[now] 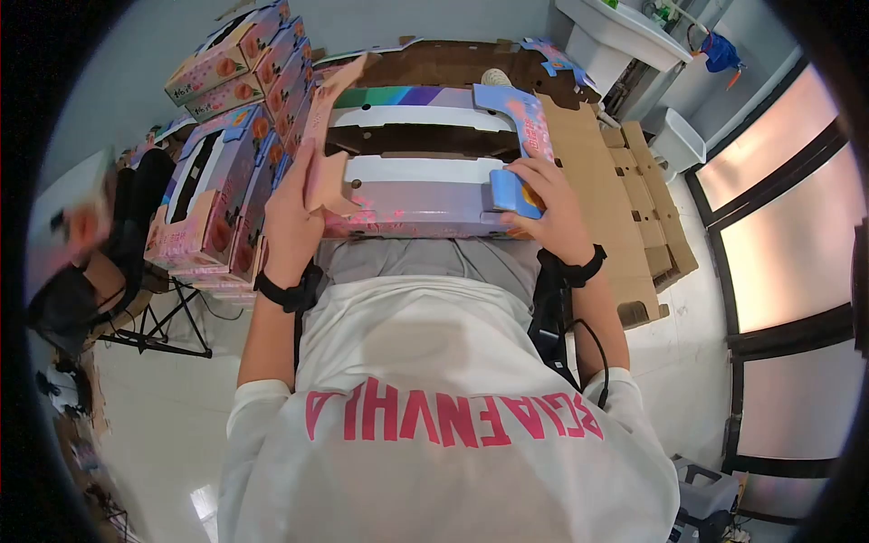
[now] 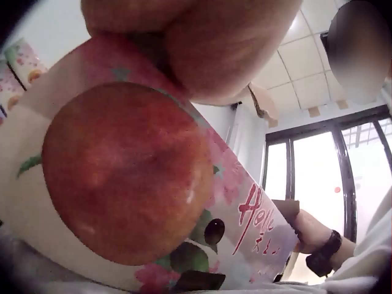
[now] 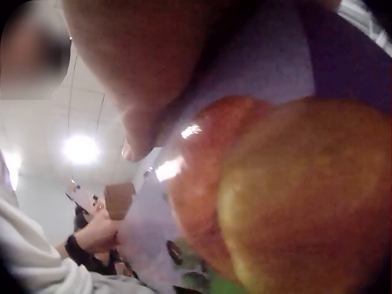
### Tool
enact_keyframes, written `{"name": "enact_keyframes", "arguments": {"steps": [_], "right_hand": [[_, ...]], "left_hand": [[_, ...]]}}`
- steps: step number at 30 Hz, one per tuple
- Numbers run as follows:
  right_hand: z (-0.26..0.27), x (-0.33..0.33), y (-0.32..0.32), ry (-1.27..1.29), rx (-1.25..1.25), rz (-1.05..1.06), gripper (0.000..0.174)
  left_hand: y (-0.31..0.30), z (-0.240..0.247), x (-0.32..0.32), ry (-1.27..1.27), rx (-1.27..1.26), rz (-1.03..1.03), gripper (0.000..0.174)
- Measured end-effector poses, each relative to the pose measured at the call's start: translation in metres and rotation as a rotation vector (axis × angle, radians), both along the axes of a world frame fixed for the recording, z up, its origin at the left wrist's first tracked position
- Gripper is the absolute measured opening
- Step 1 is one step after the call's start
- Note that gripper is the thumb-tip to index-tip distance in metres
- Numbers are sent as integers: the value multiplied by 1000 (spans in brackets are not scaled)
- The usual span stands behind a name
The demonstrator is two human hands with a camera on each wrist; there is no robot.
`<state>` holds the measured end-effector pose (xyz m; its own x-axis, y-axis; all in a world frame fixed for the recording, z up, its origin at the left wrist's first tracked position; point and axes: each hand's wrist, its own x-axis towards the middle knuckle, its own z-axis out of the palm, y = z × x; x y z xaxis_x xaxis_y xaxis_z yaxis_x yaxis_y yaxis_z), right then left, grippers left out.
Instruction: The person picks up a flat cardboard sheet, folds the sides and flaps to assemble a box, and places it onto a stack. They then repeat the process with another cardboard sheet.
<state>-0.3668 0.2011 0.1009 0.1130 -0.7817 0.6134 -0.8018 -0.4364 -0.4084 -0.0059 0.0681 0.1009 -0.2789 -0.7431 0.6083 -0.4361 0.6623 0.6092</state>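
Observation:
A printed cardboard fruit box [image 1: 425,199], lilac with pink blossoms and peach pictures, lies across the person's lap with its slotted top partly open. At its left end, the left hand [image 1: 294,217] grips the end panel, where tan-backed flaps [image 1: 333,181] stand raised. Opposite it, the right hand [image 1: 552,204] holds the right end, with fingers over the blue corner flap [image 1: 507,190] and thumb at the front. A large peach print [image 2: 128,174] fills the panel below the left hand in the left wrist view. In the right wrist view, overlapping fruit prints [image 3: 294,190] cover the other end.
Stacked finished boxes [image 1: 213,181] stand at the left on a black folding stand [image 1: 158,326]. Behind the box is a large brown carton [image 1: 416,68]. Flattened cardboard [image 1: 588,181] lies to the right, near a white sink [image 1: 625,32]. Another person's arm [image 1: 100,276] shows at far left.

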Motion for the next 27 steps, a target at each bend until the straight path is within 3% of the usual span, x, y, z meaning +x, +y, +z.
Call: {"name": "enact_keyframes", "arguments": {"steps": [4,7,10,13,14,17,24,27], "right_hand": [[-13,-11,-2,-500,-30,25,62],[-5,-6,0,-71,-44,11,56],[-17,-8,-1,-984,-258,44,47],[-26,-29,2,-1202,-376,-8,49],[-38,-39,7,-1204,-256,-194,53],[-63,-78,27,-1366,-72,-201,55],[-80,-94,43,-1432,-148,-306,57],[-92,-113,48,-1490,-136,-300,57]], "left_hand": [[-1,-2,2,-196,-213,-6,67],[0,1,-2,-210,-266,4,71],[-1,-11,0,14,-58,19,56],[-17,-32,15,534,222,126,37],[-26,-36,21,680,192,126,35],[-31,-25,40,658,210,188,34],[-40,-30,44,834,247,262,35],[-60,-61,59,763,232,232,35]]}}
